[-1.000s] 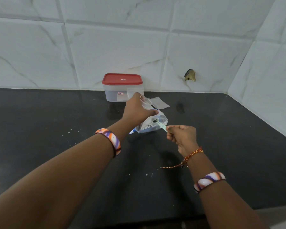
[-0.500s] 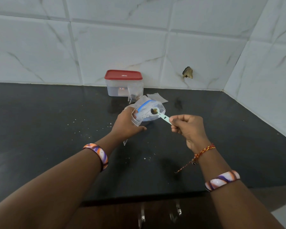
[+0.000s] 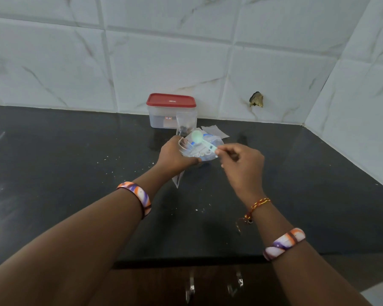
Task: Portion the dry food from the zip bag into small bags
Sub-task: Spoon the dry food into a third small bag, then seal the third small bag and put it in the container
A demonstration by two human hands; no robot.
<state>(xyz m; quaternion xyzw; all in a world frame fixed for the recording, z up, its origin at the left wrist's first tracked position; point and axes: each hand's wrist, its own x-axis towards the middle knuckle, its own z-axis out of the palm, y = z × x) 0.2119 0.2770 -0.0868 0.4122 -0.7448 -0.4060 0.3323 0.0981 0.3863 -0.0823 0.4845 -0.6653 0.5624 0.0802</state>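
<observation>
My left hand (image 3: 175, 156) grips a small clear bag (image 3: 182, 145) above the black counter; its lower tip hangs below my palm. My right hand (image 3: 241, 161) pinches the handle of a pale green measuring spoon (image 3: 199, 140), turned over with its bowl at the small bag's mouth. Right behind them lies the blue-and-white zip bag (image 3: 210, 151) of dry food. A filled small bag (image 3: 186, 125) with dark pieces leans on the red-lidded container.
A clear container with a red lid (image 3: 170, 111) stands against the tiled wall. An empty small bag (image 3: 215, 131) lies flat to its right. White crumbs are scattered on the counter (image 3: 75, 173). The counter's front edge and drawer handles (image 3: 212, 286) are below.
My right hand lifted the spoon out of the zip bag and tipped it over the small bag, which my left hand brought nearer and lower. The camera view shifted down.
</observation>
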